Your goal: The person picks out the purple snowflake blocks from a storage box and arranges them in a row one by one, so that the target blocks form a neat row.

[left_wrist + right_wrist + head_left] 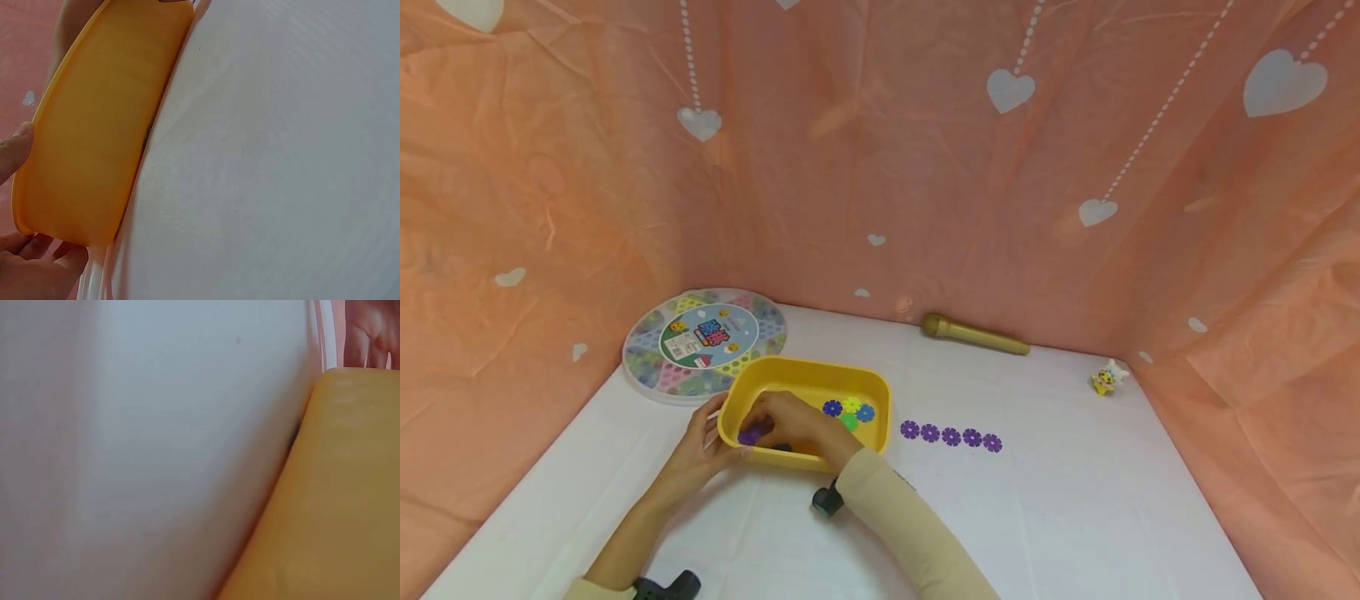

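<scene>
A yellow plastic tub [880,379] stands on the white-covered table. My left hand [702,446] holds its left end; in the left wrist view the thumb [17,150] lies at the rim and the fingers touch the end wall. My right hand [790,421] reaches into the tub, its curled fingers on a purple snowflake disc [750,436] in the left near corner. How many purple discs lie under those fingers is hidden. Toward the tub's right end lie a dark blue disc [832,408], a yellow disc [852,404], a blue disc [865,413] and a green disc [848,422].
Several purple snowflake discs [951,437] form a row right of the tub. A round game board [647,342] lies behind it at the left. A gold microphone [977,334] lies along the back edge, and a small toy figure [1107,378] stands at the right.
</scene>
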The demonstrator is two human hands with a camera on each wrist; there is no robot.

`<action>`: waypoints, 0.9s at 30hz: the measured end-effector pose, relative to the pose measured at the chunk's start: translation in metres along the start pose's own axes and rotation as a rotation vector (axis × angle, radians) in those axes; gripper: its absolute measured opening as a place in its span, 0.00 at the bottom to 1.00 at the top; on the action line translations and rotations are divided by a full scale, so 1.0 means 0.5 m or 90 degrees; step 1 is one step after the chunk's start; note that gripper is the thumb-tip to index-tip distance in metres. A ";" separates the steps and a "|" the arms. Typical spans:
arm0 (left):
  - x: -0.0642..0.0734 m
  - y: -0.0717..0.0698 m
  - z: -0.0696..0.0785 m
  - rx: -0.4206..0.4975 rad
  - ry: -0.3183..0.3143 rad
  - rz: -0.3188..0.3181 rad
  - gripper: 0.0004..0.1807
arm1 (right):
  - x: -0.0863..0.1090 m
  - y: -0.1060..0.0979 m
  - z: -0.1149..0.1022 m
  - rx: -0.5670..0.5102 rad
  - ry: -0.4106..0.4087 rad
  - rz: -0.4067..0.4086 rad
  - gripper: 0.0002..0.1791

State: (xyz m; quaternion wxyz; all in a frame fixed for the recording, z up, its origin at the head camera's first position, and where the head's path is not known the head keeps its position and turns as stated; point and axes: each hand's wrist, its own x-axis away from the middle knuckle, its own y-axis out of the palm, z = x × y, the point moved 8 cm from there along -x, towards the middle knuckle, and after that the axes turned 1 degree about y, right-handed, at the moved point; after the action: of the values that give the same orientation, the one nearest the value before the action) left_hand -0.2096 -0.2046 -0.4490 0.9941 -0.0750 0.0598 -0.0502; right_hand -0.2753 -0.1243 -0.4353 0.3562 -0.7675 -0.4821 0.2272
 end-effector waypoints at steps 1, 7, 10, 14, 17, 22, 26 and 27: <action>0.000 0.000 -0.001 -0.001 -0.006 0.000 0.48 | 0.000 0.000 0.002 -0.011 0.007 0.001 0.18; 0.001 0.001 -0.002 0.004 -0.011 -0.005 0.48 | 0.002 -0.010 0.016 -0.051 0.059 0.038 0.19; -0.001 0.000 -0.002 0.005 -0.016 -0.002 0.48 | 0.010 -0.025 0.021 -0.040 0.100 0.070 0.14; -0.001 -0.002 -0.001 -0.010 -0.033 0.000 0.49 | 0.034 -0.053 0.022 -0.028 0.129 0.114 0.13; 0.001 -0.004 -0.001 -0.023 -0.047 0.003 0.50 | 0.064 -0.080 0.022 -0.038 0.124 0.144 0.15; 0.001 -0.005 0.000 -0.027 -0.059 0.011 0.50 | 0.134 -0.126 0.032 -0.080 0.118 0.186 0.18; 0.000 -0.003 -0.001 -0.016 -0.057 0.012 0.51 | 0.202 -0.164 0.055 -0.065 0.102 0.250 0.20; -0.001 -0.003 -0.001 -0.004 -0.053 0.011 0.51 | 0.220 -0.174 0.063 -0.058 0.097 0.272 0.20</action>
State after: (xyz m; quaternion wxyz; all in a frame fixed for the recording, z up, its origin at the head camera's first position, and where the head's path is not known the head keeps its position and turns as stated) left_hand -0.2101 -0.2060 -0.4494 0.9959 -0.0796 0.0196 -0.0384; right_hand -0.2997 0.0096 -0.3895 0.3003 -0.8823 -0.2904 0.2168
